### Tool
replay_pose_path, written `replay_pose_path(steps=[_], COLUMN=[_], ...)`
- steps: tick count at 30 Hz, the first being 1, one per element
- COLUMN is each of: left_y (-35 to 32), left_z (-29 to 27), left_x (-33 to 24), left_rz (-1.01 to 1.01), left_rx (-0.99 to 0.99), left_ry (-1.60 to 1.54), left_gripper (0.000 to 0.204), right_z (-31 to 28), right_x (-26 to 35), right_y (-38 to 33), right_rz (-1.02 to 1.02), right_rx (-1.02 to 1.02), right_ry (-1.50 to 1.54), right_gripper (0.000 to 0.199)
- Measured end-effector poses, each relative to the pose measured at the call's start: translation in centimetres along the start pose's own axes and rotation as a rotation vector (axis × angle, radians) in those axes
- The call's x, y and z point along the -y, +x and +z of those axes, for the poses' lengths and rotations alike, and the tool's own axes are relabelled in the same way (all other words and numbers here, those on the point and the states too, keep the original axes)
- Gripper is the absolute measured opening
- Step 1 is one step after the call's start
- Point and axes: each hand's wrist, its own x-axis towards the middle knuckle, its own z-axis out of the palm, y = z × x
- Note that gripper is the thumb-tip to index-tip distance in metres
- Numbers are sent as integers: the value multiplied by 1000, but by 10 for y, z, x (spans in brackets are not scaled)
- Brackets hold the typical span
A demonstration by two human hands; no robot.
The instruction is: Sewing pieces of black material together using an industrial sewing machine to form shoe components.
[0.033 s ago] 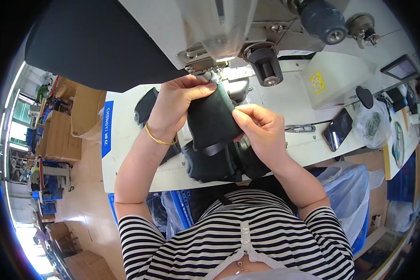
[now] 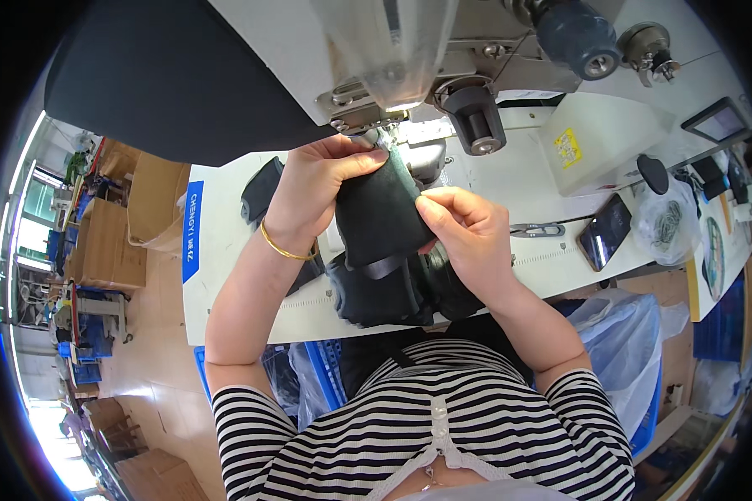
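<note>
A black fabric piece (image 2: 380, 213) with a grey-green edge is stretched between my hands, its far corner under the head of the sewing machine (image 2: 368, 108). Close to the needle area, my left hand (image 2: 330, 171) pinches the piece's upper left part between thumb and fingers. On the right edge, lower down, my right hand (image 2: 468, 230) grips the fabric between thumb and index finger. More black fabric pieces (image 2: 376, 296) lie beneath it at the table's front edge. Another dark piece (image 2: 261, 190) rests left of my left wrist. The needle itself is hidden.
Right of my hands lie thread snips (image 2: 536, 230) and a phone (image 2: 604, 234) on the white table (image 2: 226, 250). A clear plastic bag (image 2: 667, 225) sits farther right. Below the table are blue crates (image 2: 326, 371) with plastic liners. Cardboard boxes (image 2: 113, 242) stand left.
</note>
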Motion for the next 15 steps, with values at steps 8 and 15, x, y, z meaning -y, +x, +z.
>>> replay_pose_path(steps=[8, 15], left_y=[1, 8], left_z=[3, -4], left_x=[-3, -5], left_rz=[-25, -49], left_rx=[-17, -23], left_ry=[26, 86], left_gripper=[5, 15], right_z=[1, 4], right_x=[-4, -2], right_y=[0, 3], right_rz=[-7, -27], right_rx=[-11, -11], right_ry=[24, 24], right_gripper=[19, 19])
